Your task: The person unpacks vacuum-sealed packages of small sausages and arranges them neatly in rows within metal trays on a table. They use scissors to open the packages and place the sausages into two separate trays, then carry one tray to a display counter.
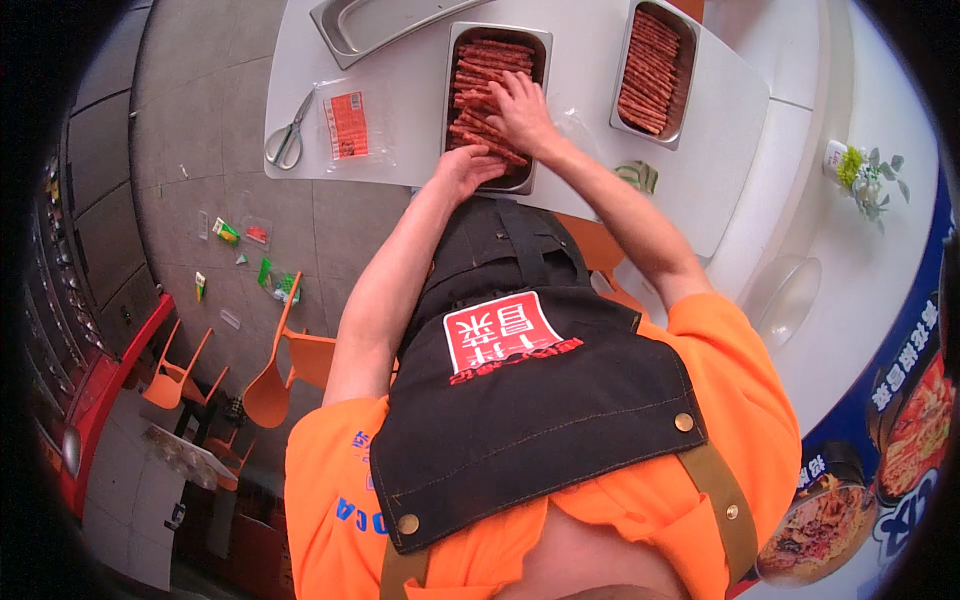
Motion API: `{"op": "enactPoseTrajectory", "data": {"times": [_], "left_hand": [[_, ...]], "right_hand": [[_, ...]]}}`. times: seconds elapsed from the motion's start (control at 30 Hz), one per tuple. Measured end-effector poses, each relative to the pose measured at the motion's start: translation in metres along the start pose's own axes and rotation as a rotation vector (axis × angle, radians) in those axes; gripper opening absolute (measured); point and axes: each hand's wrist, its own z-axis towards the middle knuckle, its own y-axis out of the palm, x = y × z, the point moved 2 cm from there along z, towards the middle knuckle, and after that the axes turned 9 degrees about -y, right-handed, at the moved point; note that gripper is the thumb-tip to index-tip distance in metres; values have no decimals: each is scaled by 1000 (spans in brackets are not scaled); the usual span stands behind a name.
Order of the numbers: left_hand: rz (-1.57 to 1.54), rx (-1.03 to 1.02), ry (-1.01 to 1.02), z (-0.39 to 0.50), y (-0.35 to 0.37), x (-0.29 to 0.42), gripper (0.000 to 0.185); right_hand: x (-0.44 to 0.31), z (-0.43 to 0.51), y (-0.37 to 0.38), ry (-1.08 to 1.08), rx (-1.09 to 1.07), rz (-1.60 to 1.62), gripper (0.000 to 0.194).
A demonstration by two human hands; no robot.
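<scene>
Reddish-brown meat sticks (491,58) lie in rows in a rectangular stainless steel pan (544,56) at the table's near edge. The upper sticks in front of me lie askew. My right hand (520,112) reaches over them from the right, fingers spread and thumb bent in against several sticks. At the pan's near left corner, my left hand (471,169) touches the stick ends; part of its fingers is hidden. Left of the pan is a clear plastic packet (347,124) with a red printed label. Scissors (289,135) with pale handles lie beyond it.
A second steel pan (694,75) of meat sticks stands right on the white table (585,45). Another steel pan (352,49) sits at the back left. Clear film and a green-striped wrapper (637,176) lie nearby. Orange chairs (266,390) and scattered wrappers (225,231) are on the floor left.
</scene>
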Motion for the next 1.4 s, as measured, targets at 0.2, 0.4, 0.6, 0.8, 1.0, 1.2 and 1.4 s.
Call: {"op": "enactPoseTrajectory", "data": {"times": [0.2, 0.4, 0.6, 0.8, 1.0, 1.2, 1.4], "left_hand": [[252, -13, -34, -11, 10, -1, 32], [242, 20, 122, -14, -13, 6, 25], [268, 58, 169, -37, -26, 16, 24], [349, 162, 225, -47, -37, 29, 26], [286, 190, 218, -65, -39, 29, 22], [264, 260, 175, -73, -54, 14, 25], [261, 236, 195, -64, -46, 24, 24]], "right_hand": [[-22, -11, 23, -105, 31, -41, 58], [-7, -13, 25, -280, 8, -138, 58], [46, -16, -73, -97, 324, 303, 67], [294, -39, -103, 192, 41, -182, 93], [329, 12, -99, 403, -377, -190, 111], [333, 2, -106, 260, -344, -221, 104], [337, -11, -99, 218, -318, -254, 83]]}}
